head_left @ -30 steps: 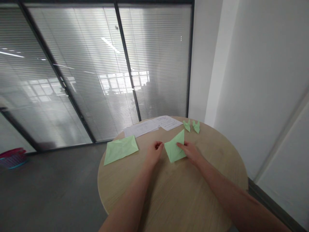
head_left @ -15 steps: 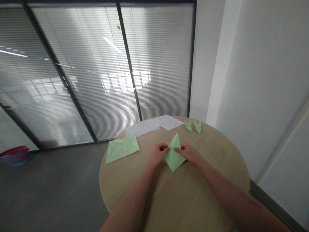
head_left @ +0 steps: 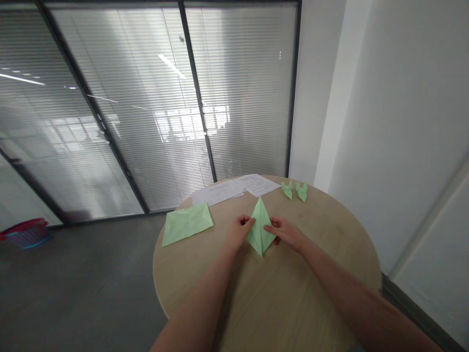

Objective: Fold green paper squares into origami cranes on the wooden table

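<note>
A pale green folded origami paper (head_left: 260, 230), kite-shaped with a crease down its middle, is held between both hands over the round wooden table (head_left: 293, 288). My left hand (head_left: 239, 232) pinches its left edge, thumb on top. On the opposite side my right hand (head_left: 287, 233) grips the right edge, its thumb lying across the front and some fingers behind. The pointed top faces away from me and the lower tip points toward me. Whatever folds lie underneath are hidden.
Green paper sheets (head_left: 187, 224) lie on the table's left. White printed sheets (head_left: 258, 185) are at the back, beside two small folded green paper figures (head_left: 301, 192). A red and blue plastic basket (head_left: 29, 233) stands on the floor. A white wall (head_left: 403, 122) rises at right.
The folded paper has shifted slightly left and turned a little, and its lower part looks narrower. My right hand has slid toward its lower right edge. The view has moved slightly.
</note>
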Demonstrator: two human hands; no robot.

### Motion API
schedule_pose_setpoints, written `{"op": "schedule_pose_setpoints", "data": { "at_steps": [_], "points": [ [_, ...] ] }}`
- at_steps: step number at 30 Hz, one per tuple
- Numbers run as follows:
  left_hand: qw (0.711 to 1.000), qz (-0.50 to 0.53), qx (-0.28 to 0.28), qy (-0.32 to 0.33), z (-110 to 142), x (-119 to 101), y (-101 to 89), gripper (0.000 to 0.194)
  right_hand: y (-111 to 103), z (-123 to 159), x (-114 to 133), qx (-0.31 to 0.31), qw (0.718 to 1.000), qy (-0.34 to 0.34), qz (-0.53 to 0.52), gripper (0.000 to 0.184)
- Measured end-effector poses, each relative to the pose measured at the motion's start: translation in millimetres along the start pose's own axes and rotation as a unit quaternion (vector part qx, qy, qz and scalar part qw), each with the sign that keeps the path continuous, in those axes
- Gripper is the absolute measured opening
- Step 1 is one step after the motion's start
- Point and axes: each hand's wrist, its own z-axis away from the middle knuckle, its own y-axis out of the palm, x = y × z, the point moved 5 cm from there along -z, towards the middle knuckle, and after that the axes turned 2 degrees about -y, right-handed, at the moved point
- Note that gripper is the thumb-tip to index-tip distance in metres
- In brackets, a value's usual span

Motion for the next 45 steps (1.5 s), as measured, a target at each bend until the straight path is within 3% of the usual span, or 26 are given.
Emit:
{"op": "schedule_pose_setpoints", "data": {
  "at_steps": [4,9,13,16,20,23,25,27,30,33,38,42,45],
  "points": [
    [0.998,-0.056,-0.021,0.038,4,-7,1.1,0.023,1,1,6,-0.005,1.0,-0.017,-0.019,0.058],
    [0.977,-0.16,-0.131,0.047,9,-19,-10.6,0.027,0,-1,13,-0.038,0.996,-0.077,0.016,0.051],
    [0.978,-0.187,-0.087,0.034,11,-23,-7.5,0.028,2,-1,15,-0.043,0.99,-0.115,0.065,0.047],
    [0.987,-0.15,-0.052,0.038,13,-24,-0.8,0.017,4,0,19,-0.04,0.985,-0.143,0.092,0.044],
    [0.994,-0.09,-0.051,0.045,11,-21,5.4,0.001,6,1,18,-0.043,0.984,-0.13,0.114,0.045],
    [0.998,0.045,-0.03,0.007,7,-15,10.2,0.01,8,4,21,-0.063,0.972,-0.162,0.161,0.041],
    [0.982,0.182,-0.003,-0.039,7,-11,14.7,0.024,11,8,28,-0.081,0.946,-0.222,0.222,0.038],
    [0.947,0.308,0.027,-0.088,7,-10,20.0,0.04,14,13,35,-0.091,0.916,-0.266,0.287,0.04],
    [0.907,0.398,0.074,-0.116,9,-16,25.6,0.053,16,17,40,-0.093,0.882,-0.286,0.362,0.049],
    [0.907,0.401,0.081,-0.098,10,-18,25.1,0.046,19,19,40,-0.089,0.865,-0.291,0.4,0.05],
    [0.934,0.333,0.033,-0.126,13,-2,21.8,0.029,17,17,37,-0.119,0.864,-0.295,0.391,0.035],
    [0.937,0.322,0.023,-0.136,11,3,20.0,0.022,-2,14,36,-0.221,0.885,-0.272,0.307,0.045],
    [0.936,0.323,0.018,-0.14,10,2,18.3,0.022,-17,6,26,-0.261,0.919,-0.202,0.216,0.058]
  ]
}}
